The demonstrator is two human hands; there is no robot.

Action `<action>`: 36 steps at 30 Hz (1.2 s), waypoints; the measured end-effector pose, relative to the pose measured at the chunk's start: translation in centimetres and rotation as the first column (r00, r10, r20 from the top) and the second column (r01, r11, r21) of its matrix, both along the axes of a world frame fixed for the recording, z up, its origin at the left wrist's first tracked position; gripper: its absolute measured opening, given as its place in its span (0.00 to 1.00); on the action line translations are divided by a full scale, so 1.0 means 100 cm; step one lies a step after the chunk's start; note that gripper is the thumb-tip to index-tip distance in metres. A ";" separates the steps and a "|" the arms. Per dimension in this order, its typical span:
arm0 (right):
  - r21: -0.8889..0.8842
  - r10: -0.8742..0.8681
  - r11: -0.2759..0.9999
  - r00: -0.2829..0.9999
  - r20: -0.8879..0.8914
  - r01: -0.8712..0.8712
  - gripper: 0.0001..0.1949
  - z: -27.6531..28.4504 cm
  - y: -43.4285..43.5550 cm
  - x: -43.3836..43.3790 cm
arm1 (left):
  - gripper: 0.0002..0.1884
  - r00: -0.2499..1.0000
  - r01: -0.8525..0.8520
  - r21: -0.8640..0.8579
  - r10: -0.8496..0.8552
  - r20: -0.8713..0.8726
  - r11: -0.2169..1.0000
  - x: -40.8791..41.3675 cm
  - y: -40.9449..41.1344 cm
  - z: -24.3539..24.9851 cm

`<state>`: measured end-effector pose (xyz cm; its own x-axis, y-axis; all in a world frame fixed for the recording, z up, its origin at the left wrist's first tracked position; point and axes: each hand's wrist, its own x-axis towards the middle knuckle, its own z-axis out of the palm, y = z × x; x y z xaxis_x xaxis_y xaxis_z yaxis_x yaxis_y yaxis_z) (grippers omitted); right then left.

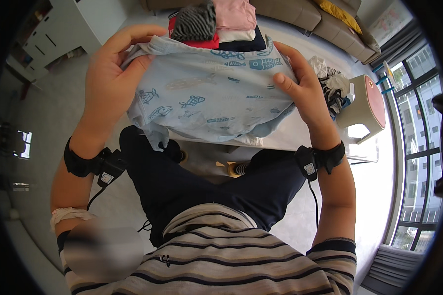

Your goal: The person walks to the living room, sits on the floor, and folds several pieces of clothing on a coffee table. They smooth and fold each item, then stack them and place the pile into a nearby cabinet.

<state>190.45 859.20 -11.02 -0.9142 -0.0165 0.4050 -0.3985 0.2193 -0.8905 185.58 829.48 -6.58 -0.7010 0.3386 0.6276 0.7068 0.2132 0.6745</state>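
A light blue garment printed with blue fish is stretched between my two hands, over the near edge of a white table. My left hand pinches its upper left corner, thumb in front and fingers behind. At the upper right side, my right hand grips the cloth, with the thumb on the near face and the fingers mostly behind it. The lower edge sags, and one piece hangs down at the left above my knee. White cloth peeks out below the garment on the table.
Folded clothes stand behind the garment: a dark striped piece, a pink one and dark cloth. A heap of crumpled clothes lies at the right, beside a stool with a pink seat. A brown sofa is beyond.
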 end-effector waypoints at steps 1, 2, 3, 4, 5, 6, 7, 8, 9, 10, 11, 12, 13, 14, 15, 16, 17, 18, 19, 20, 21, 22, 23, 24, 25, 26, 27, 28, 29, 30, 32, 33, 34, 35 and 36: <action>0.167 -0.036 0.985 0.999 -0.001 0.036 0.19 0.008 0.003 0.006 | 0.13 0.999 -0.041 0.008 0.041 0.008 0.999 0.001 -0.004 0.004; 0.329 -0.072 0.942 0.997 -0.007 0.070 0.20 0.014 0.008 0.011 | 0.12 0.998 -0.064 -0.011 0.064 0.004 0.998 0.002 -0.009 0.007; 0.482 -0.103 0.870 0.994 -0.020 0.100 0.22 0.020 0.013 0.015 | 0.12 0.996 -0.088 -0.030 0.088 -0.003 0.996 0.005 -0.016 0.012; 0.589 -0.154 0.785 0.981 -0.118 0.194 0.22 0.022 0.018 0.016 | 0.11 0.993 -0.114 -0.045 0.114 -0.007 0.992 0.005 -0.022 0.016; 0.614 -0.173 0.754 0.972 -0.158 0.234 0.21 0.023 0.024 0.017 | 0.11 0.994 -0.107 -0.102 0.108 0.003 0.989 0.003 -0.029 0.019; 0.638 -0.189 0.720 0.961 -0.201 0.274 0.20 0.025 0.030 0.018 | 0.12 0.995 -0.099 -0.155 0.102 0.010 0.983 -0.001 -0.036 0.024; 0.658 -0.202 0.684 0.949 -0.244 0.315 0.20 0.026 0.037 0.018 | 0.12 0.995 -0.091 -0.208 0.097 0.018 0.974 -0.004 -0.041 0.026; 0.628 -0.207 0.685 0.925 -0.318 0.369 0.19 0.020 0.048 0.014 | 0.12 0.996 -0.051 -0.244 0.067 0.059 0.968 -0.008 -0.041 0.028; 0.621 -0.285 0.675 0.917 -0.279 0.399 0.15 0.021 0.058 0.010 | 0.12 0.994 -0.015 -0.278 0.043 0.096 0.961 -0.014 -0.041 0.031; 0.655 -0.345 0.637 0.910 -0.229 0.406 0.13 0.022 0.073 0.004 | 0.12 0.991 0.027 -0.310 0.015 0.134 0.950 -0.022 -0.040 0.035; 0.689 -0.406 0.599 0.896 -0.180 0.409 0.11 0.023 0.087 -0.004 | 0.11 0.994 0.011 -0.381 0.031 0.104 0.925 -0.037 -0.041 0.031; 0.703 -0.411 0.549 0.879 -0.243 0.452 0.11 0.025 0.095 -0.014 | 0.11 0.996 -0.005 -0.447 0.045 0.079 0.894 -0.060 -0.047 0.020; 0.711 -0.415 0.497 0.856 -0.309 0.498 0.10 0.027 0.102 -0.025 | 0.11 0.997 -0.021 -0.511 0.053 0.048 0.859 -0.084 -0.052 0.011; 0.712 -0.414 0.442 0.828 -0.377 0.545 0.10 0.031 0.109 -0.035 | 0.11 0.995 -0.086 -0.498 0.098 -0.001 0.863 -0.112 -0.060 0.007; 0.696 -0.455 0.353 0.765 -0.456 0.625 0.12 0.038 0.114 -0.045 | 0.11 0.987 -0.159 -0.484 0.154 -0.050 0.861 -0.140 -0.072 0.004; 0.635 -0.417 0.328 0.711 -0.566 0.699 0.14 0.044 0.138 -0.052 | 0.12 0.977 -0.215 -0.461 0.191 -0.098 0.861 -0.157 -0.076 0.002; 0.539 -0.424 0.293 0.612 -0.668 0.790 0.15 0.053 0.142 -0.054 | 0.12 0.952 -0.292 -0.385 0.227 -0.205 0.875 -0.161 -0.081 0.007; 0.461 -0.452 0.282 0.541 -0.709 0.841 0.14 0.062 0.150 -0.054 | 0.12 0.915 -0.356 -0.302 0.265 -0.304 0.884 -0.162 -0.085 0.017; 0.414 -0.513 0.350 0.542 -0.666 0.840 0.13 0.075 0.138 -0.050 | 0.12 0.859 -0.433 -0.223 0.324 -0.396 0.874 -0.155 -0.098 0.030; 0.348 -0.534 0.406 0.529 -0.660 0.845 0.12 0.076 0.140 -0.052 | 0.12 0.846 -0.439 -0.189 0.333 -0.416 0.879 -0.145 -0.111 0.038; 0.288 -0.556 0.432 0.504 -0.661 0.855 0.12 0.079 0.149 -0.050 | 0.12 0.840 -0.422 -0.137 0.331 -0.429 0.896 -0.140 -0.117 0.040; 0.304 -0.564 0.421 0.509 -0.650 0.855 0.12 0.074 0.156 -0.038 | 0.12 0.842 -0.385 -0.079 0.315 -0.437 0.919 -0.138 -0.113 0.034; 0.320 -0.571 0.413 0.516 -0.639 0.853 0.11 0.062 0.162 -0.024 | 0.13 0.852 -0.362 -0.114 0.279 -0.443 0.925 -0.132 -0.105 0.022; 0.326 -0.579 0.411 0.521 -0.628 0.851 0.11 0.050 0.168 -0.010 | 0.14 0.855 -0.345 -0.150 0.245 -0.457 0.926 -0.115 -0.092 0.011; 0.342 -0.418 0.382 0.491 -0.765 0.858 0.11 0.031 0.179 -0.002 | 0.15 0.858 -0.327 -0.188 0.208 -0.469 0.926 -0.102 -0.081 -0.004; 0.438 -0.342 0.394 0.571 -0.746 0.808 0.10 0.013 0.173 0.004 | 0.15 0.888 -0.308 -0.252 0.182 -0.422 0.918 -0.090 -0.080 -0.019; 0.521 -0.319 0.423 0.660 -0.680 0.741 0.09 -0.004 0.159 0.011 | 0.16 0.915 -0.288 -0.314 0.162 -0.370 0.905 -0.079 -0.080 -0.038; 0.575 -0.269 0.448 0.717 -0.643 0.684 0.09 -0.025 0.153 0.017 | 0.17 0.952 -0.242 -0.341 0.153 -0.266 0.909 -0.070 -0.075 -0.062; 0.618 -0.232 0.432 0.743 -0.628 0.657 0.09 -0.046 0.147 0.024 | 0.17 0.977 -0.194 -0.363 0.146 -0.157 0.911 -0.062 -0.072 -0.086; 0.655 -0.219 0.446 0.784 -0.581 0.610 0.09 -0.068 0.139 0.030 | 0.17 0.981 -0.176 -0.406 0.123 -0.152 0.897 -0.055 -0.070 -0.113; 0.698 -0.244 0.476 0.843 -0.480 0.535 0.08 -0.122 0.136 0.041 | 0.16 0.989 -0.127 -0.520 0.067 -0.133 0.845 -0.043 -0.069 -0.160; 0.689 -0.342 0.466 0.831 -0.439 0.556 0.08 -0.156 0.138 0.049 | 0.15 0.993 -0.095 -0.587 0.033 -0.115 0.804 -0.037 -0.069 -0.181; 0.665 -0.424 0.490 0.821 -0.382 0.563 0.08 -0.187 0.137 0.057 | 0.15 0.996 -0.080 -0.649 0.079 -0.030 0.757 -0.031 -0.070 -0.207; 0.672 -0.456 0.504 0.828 -0.326 0.543 0.08 -0.206 0.131 0.063 | 0.16 0.990 -0.059 -0.706 0.133 0.049 0.705 -0.025 -0.072 -0.229; 0.688 -0.471 0.532 0.848 -0.243 0.493 0.08 -0.214 0.119 0.068 | 0.13 0.987 -0.086 -0.683 0.153 0.038 0.725 -0.021 -0.067 -0.242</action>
<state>197.20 871.10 -32.43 -0.8623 0.1372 0.4874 -0.0561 0.9308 -0.3612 183.51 822.78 -30.79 -0.8043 0.5596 0.1996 0.5905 0.7156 0.3732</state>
